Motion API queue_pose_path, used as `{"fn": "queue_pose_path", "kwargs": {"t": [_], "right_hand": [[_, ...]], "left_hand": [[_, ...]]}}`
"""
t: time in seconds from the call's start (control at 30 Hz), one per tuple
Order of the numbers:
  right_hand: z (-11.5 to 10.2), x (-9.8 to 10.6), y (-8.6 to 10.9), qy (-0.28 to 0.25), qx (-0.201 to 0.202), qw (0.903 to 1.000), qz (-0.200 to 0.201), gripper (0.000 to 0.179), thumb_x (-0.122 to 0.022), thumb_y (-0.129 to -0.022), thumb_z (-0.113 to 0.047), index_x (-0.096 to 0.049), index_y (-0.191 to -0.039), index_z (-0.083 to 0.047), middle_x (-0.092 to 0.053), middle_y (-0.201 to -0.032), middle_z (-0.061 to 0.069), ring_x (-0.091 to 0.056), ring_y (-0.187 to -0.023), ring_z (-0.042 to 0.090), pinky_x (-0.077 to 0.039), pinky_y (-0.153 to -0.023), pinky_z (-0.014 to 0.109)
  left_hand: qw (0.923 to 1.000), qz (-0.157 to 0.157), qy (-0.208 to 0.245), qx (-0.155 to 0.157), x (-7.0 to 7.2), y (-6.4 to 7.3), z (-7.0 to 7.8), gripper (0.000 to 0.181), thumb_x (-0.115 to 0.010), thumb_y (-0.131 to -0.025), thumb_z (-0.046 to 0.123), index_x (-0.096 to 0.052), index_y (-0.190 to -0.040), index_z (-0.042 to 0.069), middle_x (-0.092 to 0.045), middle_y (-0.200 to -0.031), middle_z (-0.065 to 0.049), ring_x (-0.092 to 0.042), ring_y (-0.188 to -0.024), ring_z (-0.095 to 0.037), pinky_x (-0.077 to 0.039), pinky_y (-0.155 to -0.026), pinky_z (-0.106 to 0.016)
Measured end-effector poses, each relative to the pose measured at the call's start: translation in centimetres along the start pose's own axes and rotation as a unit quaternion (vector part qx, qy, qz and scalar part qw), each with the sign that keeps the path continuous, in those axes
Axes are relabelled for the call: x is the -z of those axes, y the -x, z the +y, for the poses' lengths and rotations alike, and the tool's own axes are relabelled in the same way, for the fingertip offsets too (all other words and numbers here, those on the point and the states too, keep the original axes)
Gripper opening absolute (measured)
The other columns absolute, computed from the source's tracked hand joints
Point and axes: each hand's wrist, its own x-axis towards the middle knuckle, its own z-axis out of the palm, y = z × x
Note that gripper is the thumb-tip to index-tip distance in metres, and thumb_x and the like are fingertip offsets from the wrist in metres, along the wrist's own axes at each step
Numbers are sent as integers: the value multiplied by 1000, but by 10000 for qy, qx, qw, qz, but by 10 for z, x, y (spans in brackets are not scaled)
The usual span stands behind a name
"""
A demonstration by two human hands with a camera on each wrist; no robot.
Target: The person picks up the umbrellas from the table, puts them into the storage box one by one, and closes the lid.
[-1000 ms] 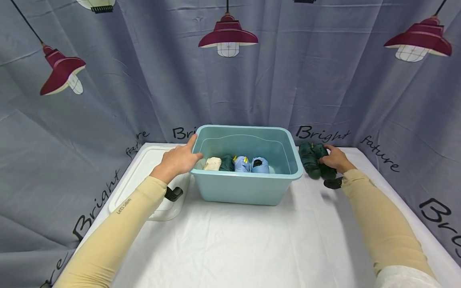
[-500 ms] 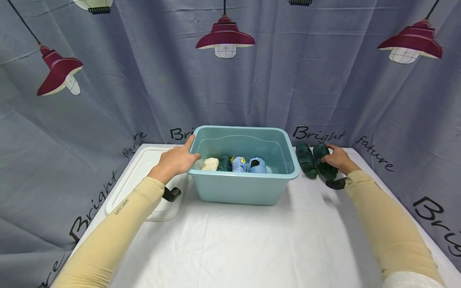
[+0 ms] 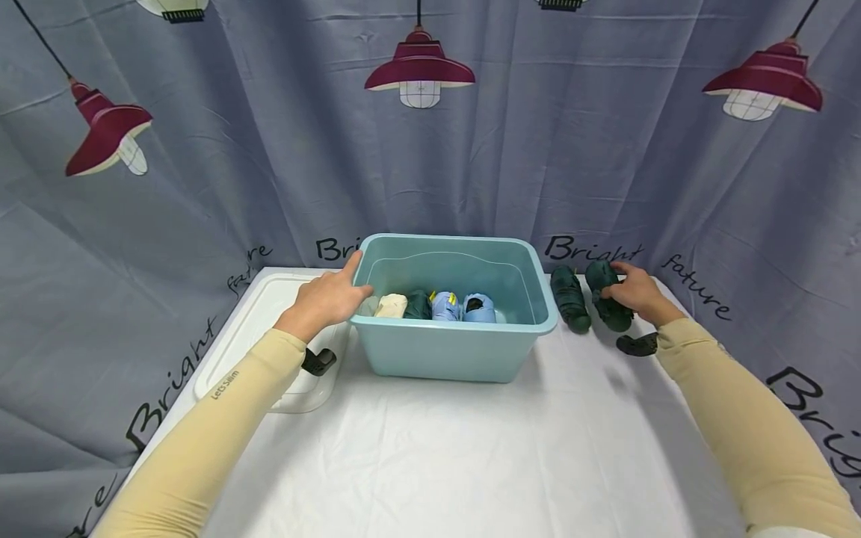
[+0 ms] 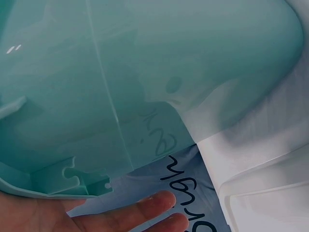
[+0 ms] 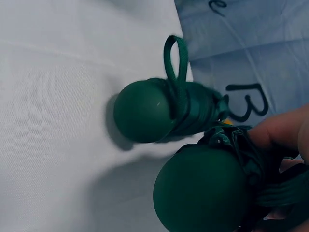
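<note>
My right hand [image 3: 635, 294] grips a dark green folded umbrella [image 3: 608, 295], thumb and fingers around its wrapped cloth. In the right wrist view, the rounded handle end of this umbrella [image 5: 203, 188] is in front, with a shadow on the cloth beside it. A second dark green folded umbrella [image 3: 570, 299], with a wrist loop, lies just to its left. My left hand [image 3: 329, 302] rests at the left rim of a teal plastic bin [image 3: 451, 351]. In the left wrist view, its fingers [image 4: 140, 212] extend loosely outside the bin wall.
Inside the bin stand several rolled bundles: a cream one [image 3: 392, 305], a dark green one [image 3: 418, 305] and two light blue ones [image 3: 479, 308]. A whitish lid [image 3: 235, 359] lies left of the bin on the white-covered table [image 3: 471, 456]. A grey curtain [image 3: 296, 149] hangs behind.
My right hand has shifted slightly right and up with its green umbrella, so the gap to the other one has widened. My left hand stays at the bin's rim.
</note>
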Motion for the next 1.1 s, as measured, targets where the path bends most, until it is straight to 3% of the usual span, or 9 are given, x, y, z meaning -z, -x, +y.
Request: {"fn": "queue_pose_path", "kwargs": {"t": [0.23, 1.1], "right_hand": [[-19, 10, 13, -37, -8, 9998, -178, 87, -60, -93, -11, -7, -161, -3, -22, -154, 42, -31, -138, 59, -37, -105, 68], [-95, 27, 66, 166, 338, 9992, -161, 81, -62, -94, -21, -18, -162, -11, -38, -148, 37, -45, -129, 54, -48, -95, 62]], "left_hand": [[10000, -42, -53, 21, 3, 1, -1, 80, -40, -98, 52, 0, -164, 30, -60, -135, -23, -64, -99, -36, -45, -70, -46], [9999, -62, -54, -68, 3, 1, 0, 81, -40, -97, 51, 0, -164, 27, -56, -140, -25, -63, -111, -40, -47, -75, -51]]}}
